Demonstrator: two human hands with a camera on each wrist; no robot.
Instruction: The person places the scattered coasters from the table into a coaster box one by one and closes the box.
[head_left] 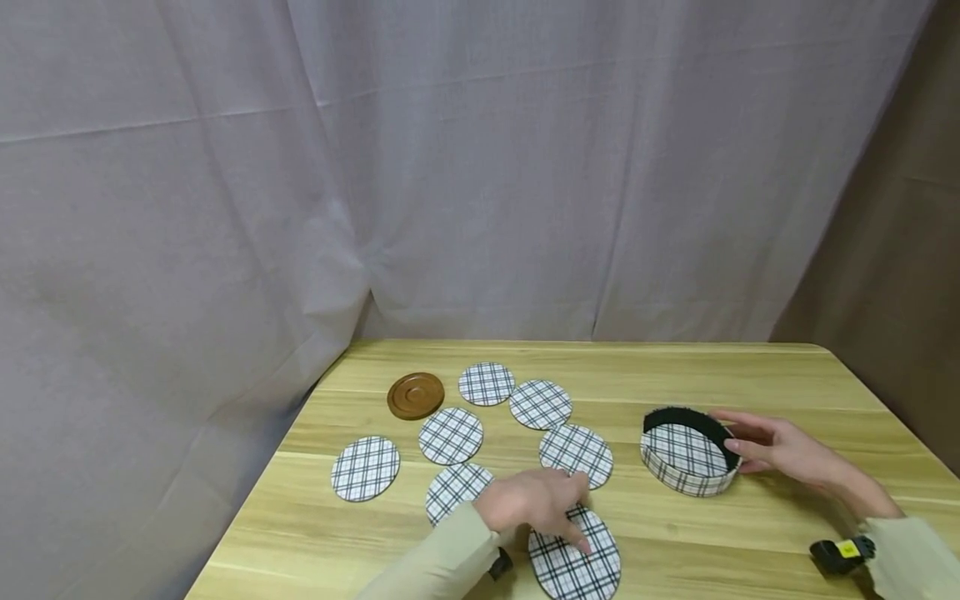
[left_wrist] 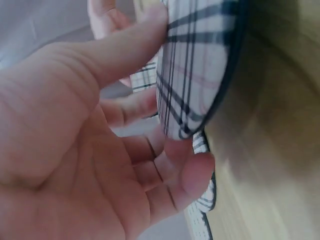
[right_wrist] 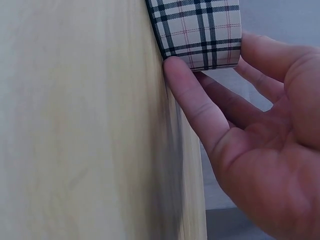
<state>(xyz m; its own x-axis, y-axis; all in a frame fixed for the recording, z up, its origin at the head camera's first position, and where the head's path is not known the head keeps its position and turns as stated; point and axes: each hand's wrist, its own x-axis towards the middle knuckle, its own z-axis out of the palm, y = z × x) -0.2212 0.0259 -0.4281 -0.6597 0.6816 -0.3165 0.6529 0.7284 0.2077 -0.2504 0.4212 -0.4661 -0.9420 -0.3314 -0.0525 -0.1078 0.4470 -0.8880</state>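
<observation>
My left hand [head_left: 534, 504] pinches a round black-and-white plaid coaster [head_left: 592, 577] near the front of the table. In the left wrist view the thumb lies on the upper face of that coaster [left_wrist: 200, 65], which looks raised off the wood; fingers reach below its edge. To the right, my right hand [head_left: 791, 454] grips the side of a round plaid coaster holder [head_left: 693, 483] with a black inner wall. The thumb is at its rim, fingers against the outer wall, as the right wrist view of the holder [right_wrist: 200, 35] shows. Plaid lies on the holder's floor.
Several plaid coasters lie spread over the wooden table [head_left: 675, 542], among them one at the far left [head_left: 365, 468] and one behind the left hand [head_left: 576, 450]. A brown wooden coaster [head_left: 416, 396] sits at the back left. Grey curtain [head_left: 480, 167] hangs behind the table.
</observation>
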